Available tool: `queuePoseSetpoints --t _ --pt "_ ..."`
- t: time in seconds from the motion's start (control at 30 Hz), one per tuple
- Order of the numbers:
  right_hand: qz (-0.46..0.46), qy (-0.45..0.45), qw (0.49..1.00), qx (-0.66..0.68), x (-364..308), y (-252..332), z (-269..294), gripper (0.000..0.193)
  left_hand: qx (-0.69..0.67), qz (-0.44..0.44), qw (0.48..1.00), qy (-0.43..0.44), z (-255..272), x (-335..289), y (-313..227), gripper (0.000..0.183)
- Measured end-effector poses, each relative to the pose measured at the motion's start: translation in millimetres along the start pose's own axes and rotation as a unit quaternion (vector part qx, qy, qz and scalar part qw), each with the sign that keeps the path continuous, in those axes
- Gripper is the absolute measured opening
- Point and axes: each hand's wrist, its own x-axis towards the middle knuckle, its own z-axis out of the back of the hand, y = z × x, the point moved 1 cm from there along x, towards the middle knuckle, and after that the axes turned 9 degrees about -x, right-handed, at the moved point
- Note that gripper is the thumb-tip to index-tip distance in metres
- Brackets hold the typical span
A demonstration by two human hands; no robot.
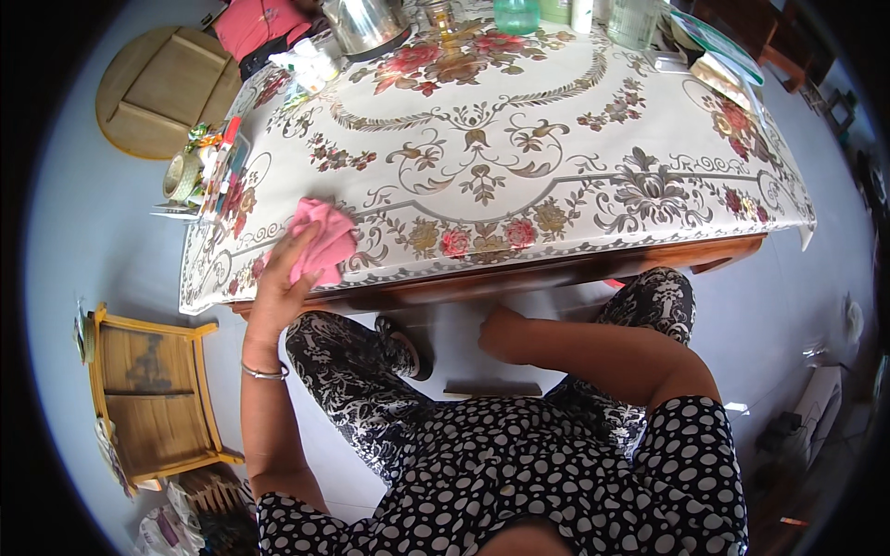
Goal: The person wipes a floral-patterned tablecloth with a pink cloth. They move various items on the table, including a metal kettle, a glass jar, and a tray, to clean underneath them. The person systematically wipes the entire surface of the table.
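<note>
A folded pink cloth (324, 243) lies on the near left part of the flowered tablecloth (436, 176). My left hand (295, 269) is closed on its left side, fingers over the fabric and thumb near its lower edge. In front of the table's near edge, above my lap, my right hand (505, 335) is curled into a fist. Nothing shows in that fist, and it touches neither the cloth nor the table top.
Along the far side stand a metal kettle (366, 26), a green container (516, 15) and a clear glass jar (634, 22). A tape roll (180, 174) sits at the left edge. A wooden chair (153, 394) is at lower left; another person's pink clothing (264, 32) shows behind.
</note>
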Motion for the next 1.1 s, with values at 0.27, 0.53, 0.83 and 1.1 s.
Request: queuePoseSetpoints --t 0.27,0.53,0.83,1.1 --pt "0.012 -0.057 0.998 -0.008 -12.2 13.7 35.9 0.009 0.039 -0.161 0.985 0.040 -69.5 91.6 -55.4 0.064" --pt "0.012 -0.105 0.994 0.022 -22.2 3.3 37.3 0.009 0.012 -0.307 0.949 0.076 -165.6 189.8 -130.8 0.060" --pt "-0.033 -0.174 0.983 0.055 -10.5 -17.5 61.0 0.011 0.000 -0.357 0.914 0.192 -284.6 236.4 -267.5 0.082" --pt "-0.036 -0.192 0.980 0.043 -0.1 -24.0 67.9 0.011 0.072 -0.294 0.951 0.060 -303.5 305.2 -246.0 0.062"
